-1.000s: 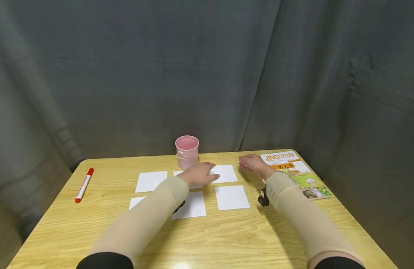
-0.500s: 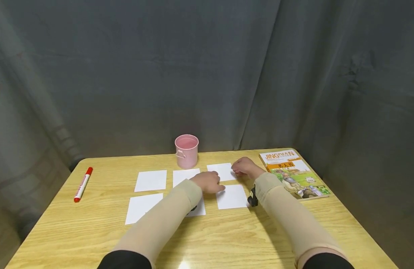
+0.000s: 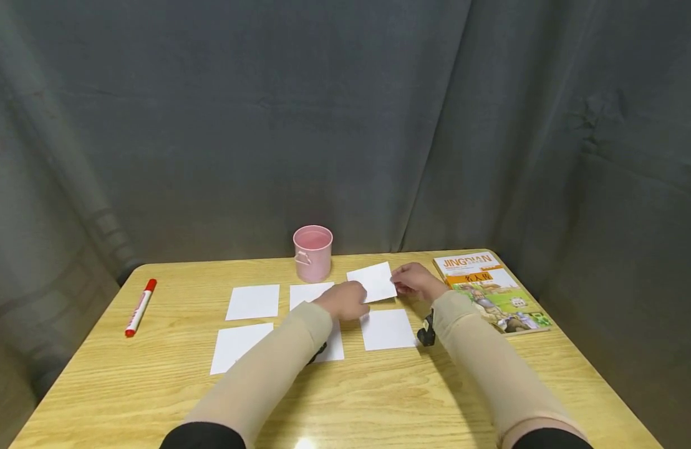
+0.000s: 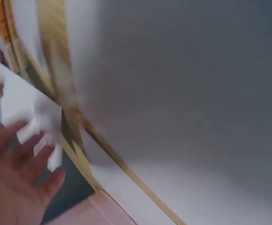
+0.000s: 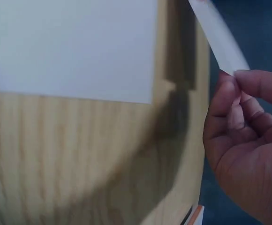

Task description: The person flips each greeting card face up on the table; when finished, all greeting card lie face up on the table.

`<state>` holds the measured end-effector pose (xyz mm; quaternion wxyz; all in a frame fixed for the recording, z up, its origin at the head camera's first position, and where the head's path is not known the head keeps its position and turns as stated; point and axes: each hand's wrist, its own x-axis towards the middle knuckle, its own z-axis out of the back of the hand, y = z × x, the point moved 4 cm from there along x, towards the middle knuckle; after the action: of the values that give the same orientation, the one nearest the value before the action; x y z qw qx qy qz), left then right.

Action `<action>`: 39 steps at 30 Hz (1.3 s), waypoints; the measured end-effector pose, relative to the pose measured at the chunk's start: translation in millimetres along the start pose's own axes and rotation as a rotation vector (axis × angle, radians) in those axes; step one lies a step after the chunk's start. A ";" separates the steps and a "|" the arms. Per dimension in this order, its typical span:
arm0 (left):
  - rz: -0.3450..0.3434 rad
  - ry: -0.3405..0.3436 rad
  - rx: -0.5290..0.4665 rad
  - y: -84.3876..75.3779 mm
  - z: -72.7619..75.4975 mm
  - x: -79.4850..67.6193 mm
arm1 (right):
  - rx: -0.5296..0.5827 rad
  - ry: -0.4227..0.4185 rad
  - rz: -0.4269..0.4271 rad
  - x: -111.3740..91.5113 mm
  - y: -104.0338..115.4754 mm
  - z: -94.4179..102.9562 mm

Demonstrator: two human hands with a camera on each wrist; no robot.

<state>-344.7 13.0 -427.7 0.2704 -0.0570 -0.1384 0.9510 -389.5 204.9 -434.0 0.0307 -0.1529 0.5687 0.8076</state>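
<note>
The right grip (image 3: pixel 416 279) is pinching a white square paper sheet (image 3: pixel 373 281), hanging tilted near the bench (image 3: pixel 373 399)'s far edge; left grip (image 3: pixel 344 301): hold cannot be told. Uneven pulling is likely risking a crease or slip.

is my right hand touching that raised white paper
Touching: the right wrist view shows the right hand pinching the white paper at one end.

White paper (image 3: pixel 372 280) — pink bucket (image 3: pixel 314 259) — yellow wood-grained table (image 3: pixel 126 386).
</note>
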 end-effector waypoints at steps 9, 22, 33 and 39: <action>0.264 -0.129 -0.705 21.0 19.7 -2.6 | 0.149 0.089 0.092 -9.5 6.3 19.3; 0.376 -0.262 -1.285 22.5 13.3 -3.0 | 0.296 0.078 0.068 -8.6 3.7 17.8; 0.325 -0.378 -1.182 32.6 10.0 -1.6 | 0.120 0.055 0.096 -6.9 1.0 9.5; 0.324 -0.247 -1.205 32.9 6.7 0.0 | 0.021 0.160 0.143 -6.2 2.6 2.2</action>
<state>-362.4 -15.4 -430.9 0.0257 -0.1092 -0.6691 0.7347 -384.6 206.8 -429.1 -0.0708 -0.1755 0.5874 0.7868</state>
